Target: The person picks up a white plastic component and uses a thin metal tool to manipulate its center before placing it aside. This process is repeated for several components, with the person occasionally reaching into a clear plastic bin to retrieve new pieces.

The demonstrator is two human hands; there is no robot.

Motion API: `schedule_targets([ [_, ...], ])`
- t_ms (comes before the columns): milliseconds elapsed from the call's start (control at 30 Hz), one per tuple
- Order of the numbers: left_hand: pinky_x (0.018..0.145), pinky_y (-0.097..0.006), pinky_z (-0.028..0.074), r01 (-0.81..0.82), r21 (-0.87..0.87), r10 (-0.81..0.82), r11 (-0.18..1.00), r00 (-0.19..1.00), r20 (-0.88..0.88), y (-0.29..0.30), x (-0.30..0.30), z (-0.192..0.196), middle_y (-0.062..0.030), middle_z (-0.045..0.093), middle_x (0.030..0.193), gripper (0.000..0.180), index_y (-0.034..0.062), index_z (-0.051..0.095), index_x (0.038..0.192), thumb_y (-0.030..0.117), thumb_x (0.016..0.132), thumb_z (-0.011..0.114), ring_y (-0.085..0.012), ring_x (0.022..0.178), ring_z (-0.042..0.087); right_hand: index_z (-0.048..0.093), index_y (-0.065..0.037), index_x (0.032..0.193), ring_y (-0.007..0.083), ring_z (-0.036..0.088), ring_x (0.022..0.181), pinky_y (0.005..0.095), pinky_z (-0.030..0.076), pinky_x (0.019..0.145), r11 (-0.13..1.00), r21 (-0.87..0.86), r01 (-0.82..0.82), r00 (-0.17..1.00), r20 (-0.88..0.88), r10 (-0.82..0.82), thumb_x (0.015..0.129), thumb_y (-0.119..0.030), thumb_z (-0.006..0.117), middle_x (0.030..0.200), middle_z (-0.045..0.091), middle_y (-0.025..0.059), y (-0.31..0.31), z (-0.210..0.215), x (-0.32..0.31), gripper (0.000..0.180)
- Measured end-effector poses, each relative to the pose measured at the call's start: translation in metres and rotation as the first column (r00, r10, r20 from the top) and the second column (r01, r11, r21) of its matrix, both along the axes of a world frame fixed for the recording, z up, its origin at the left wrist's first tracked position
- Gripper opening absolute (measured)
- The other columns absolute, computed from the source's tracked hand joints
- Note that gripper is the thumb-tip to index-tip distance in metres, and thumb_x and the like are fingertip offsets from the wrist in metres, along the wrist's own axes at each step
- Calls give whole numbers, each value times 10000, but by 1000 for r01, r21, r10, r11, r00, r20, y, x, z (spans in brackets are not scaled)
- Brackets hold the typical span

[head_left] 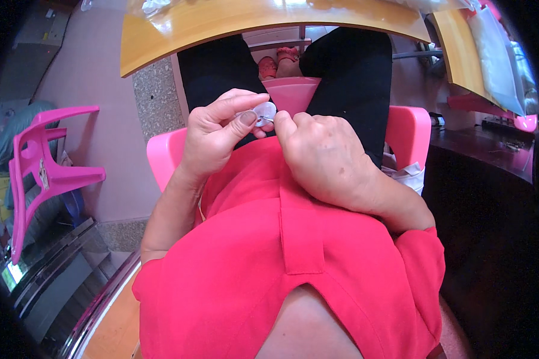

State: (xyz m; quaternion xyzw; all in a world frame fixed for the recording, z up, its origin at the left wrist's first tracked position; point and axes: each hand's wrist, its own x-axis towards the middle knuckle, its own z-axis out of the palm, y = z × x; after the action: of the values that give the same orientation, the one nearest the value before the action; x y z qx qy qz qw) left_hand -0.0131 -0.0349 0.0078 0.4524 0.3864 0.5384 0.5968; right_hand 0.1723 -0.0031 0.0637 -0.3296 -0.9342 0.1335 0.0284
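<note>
A small round translucent disc (pixel 265 110), whitish and clear, is pinched between the thumb and fingers of my left hand (pixel 220 124). My right hand (pixel 323 145) is closed just to the right of it. Its thumb and forefinger grip a thin, shiny piece (pixel 268 119) that reaches to the disc's lower edge; its exact kind is too small to make out. Both hands are held above my lap, in front of the red top.
Ahead lies a wooden table (pixel 221 37) with clear plastic bags on it. I sit in a pink plastic chair (pixel 408 134). Another pink chair (pixel 54 173) stands at the left. To the right are a plastic bag (pixel 497 63) and a dark surface (pixel 491 149).
</note>
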Motion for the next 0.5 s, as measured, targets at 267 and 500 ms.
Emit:
schedule_targets([
  [267,712,-260,536,22,-42,-24,999,999,-43,1,-3,-3,-121,596,1008,232,-29,623,1121,25,906,554,-174,813,626,605,63,827,372,643,675,429,518,616,910,-413,-43,992,-129,-11,754,28,536,692,612,250,25,3,-2,106],
  [500,709,-262,531,62,-156,-55,986,997,50,-1,-2,-3,-120,601,993,230,-46,617,1117,27,913,540,-182,819,631,619,59,774,353,600,609,401,467,560,807,-577,-125,992,-91,89,757,45,533,649,564,237,49,4,0,89],
])
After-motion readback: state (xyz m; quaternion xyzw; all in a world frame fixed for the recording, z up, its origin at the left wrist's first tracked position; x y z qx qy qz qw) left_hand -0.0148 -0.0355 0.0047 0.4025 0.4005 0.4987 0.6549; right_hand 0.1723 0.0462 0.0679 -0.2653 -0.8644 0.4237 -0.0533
